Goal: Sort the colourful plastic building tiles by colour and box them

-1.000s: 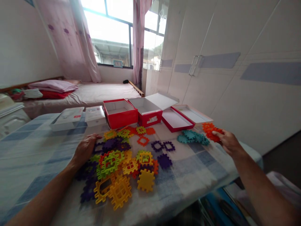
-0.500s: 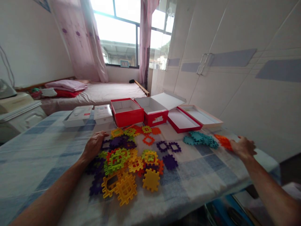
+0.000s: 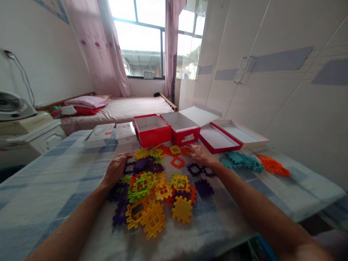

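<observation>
Colourful square plastic interlocking tiles with notched edges lie in a loose pile on the cloth: purple tiles [image 3: 141, 165], green tiles [image 3: 144, 184], yellow tiles [image 3: 153, 219]. My left hand [image 3: 118, 167] rests at the pile's left edge beside the purple tiles, fingers loosely bent and holding nothing I can see. My right hand [image 3: 200, 155] reaches in at the back right, fingers apart, its fingertips at a flat orange tile [image 3: 185, 150]. An orange tile frame [image 3: 177, 162] lies just in front. Dark purple tile frames [image 3: 194, 169] are partly under my right forearm.
Teal tiles [image 3: 241, 161] and a stack of orange tiles [image 3: 273, 165] lie at the right. Behind stand an open red box [image 3: 153, 135], another with its flap up [image 3: 186, 137], a shallow red lid [image 3: 221, 145], a pale tray [image 3: 255, 140] and two white boxes [image 3: 99, 139].
My right hand has left the orange stack at the right and moved left to the pile's back edge. My left hand stays beside the purple tiles. The view has shifted slightly.
</observation>
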A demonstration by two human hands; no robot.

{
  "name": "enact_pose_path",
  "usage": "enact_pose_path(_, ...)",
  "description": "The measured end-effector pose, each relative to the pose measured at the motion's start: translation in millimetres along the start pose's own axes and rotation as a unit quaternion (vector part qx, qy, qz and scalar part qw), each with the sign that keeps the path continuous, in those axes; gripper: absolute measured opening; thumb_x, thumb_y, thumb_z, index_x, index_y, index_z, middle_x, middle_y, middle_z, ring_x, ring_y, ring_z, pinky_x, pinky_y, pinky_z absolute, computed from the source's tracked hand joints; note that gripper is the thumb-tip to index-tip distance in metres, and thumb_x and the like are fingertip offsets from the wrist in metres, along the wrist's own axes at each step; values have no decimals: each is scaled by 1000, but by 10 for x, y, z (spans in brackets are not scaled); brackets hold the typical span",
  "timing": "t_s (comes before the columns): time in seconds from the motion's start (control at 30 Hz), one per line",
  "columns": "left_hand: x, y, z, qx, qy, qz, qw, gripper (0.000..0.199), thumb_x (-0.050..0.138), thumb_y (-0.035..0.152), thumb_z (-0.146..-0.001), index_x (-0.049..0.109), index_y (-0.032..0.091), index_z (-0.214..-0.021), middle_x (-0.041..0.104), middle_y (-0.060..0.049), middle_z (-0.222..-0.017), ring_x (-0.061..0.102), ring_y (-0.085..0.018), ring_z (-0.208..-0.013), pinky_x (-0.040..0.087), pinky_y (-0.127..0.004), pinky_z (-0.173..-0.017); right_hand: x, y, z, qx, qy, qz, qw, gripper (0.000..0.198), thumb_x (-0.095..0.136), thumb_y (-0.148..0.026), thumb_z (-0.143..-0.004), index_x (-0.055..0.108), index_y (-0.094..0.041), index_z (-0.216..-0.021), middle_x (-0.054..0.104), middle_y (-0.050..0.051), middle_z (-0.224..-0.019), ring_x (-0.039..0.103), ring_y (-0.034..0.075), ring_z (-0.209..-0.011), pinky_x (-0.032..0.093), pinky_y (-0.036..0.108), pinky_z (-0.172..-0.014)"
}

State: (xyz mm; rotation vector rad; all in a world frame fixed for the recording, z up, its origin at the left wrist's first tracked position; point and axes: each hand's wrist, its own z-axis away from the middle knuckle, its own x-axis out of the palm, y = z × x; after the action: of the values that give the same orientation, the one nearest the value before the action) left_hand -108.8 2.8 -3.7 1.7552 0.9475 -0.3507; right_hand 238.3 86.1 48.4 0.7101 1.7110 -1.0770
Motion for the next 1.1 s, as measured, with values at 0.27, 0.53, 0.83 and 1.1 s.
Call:
enact_pose_path(0.27,-2,-91,-25,9,-11,3,1000,58,22,61,-83,65,22,-86,63,-11,-105,56,-29,-104,40,-49,-97,186,-68,-129,72,14,27,997,45,60,-38,-75,59,-16,-114,54,14,-123,49,27,-112,40,36,-92)
enact_pose_path(0.53,0,53,4,3,12,7,1000,63,22,59,-83,68,16,-83,63,-13,-101,57,-29,-101,41,-46,-96,-6,55,-36,40,24,-44,998,27,42,-32,-87,59,-13,-95,63,9,-89,55,16,-77,39,25,-68)
enact_pose_path(0.83,36,9,11,-2,20,18,1000,70,18,62,-84,68,12,-85,62,-14,-105,56,-27,-102,40,-43,-97,124,-293,134,-69,-72,-46,994,23,54,-35,-78,65,-17,-87,60,5,-84,51,15,-77,36,24,-68)
enact_pose_path(1.1,48,22,15,-8,28,19,999,68,19,62,-85,68,14,-86,63,-12,-103,57,-25,-101,42,-42,-96,224,-385,180,-54,-33,-37,997,29,59,-27,-71,60,-18,-98,58,7,-92,52,17,-83,39,27,-75)
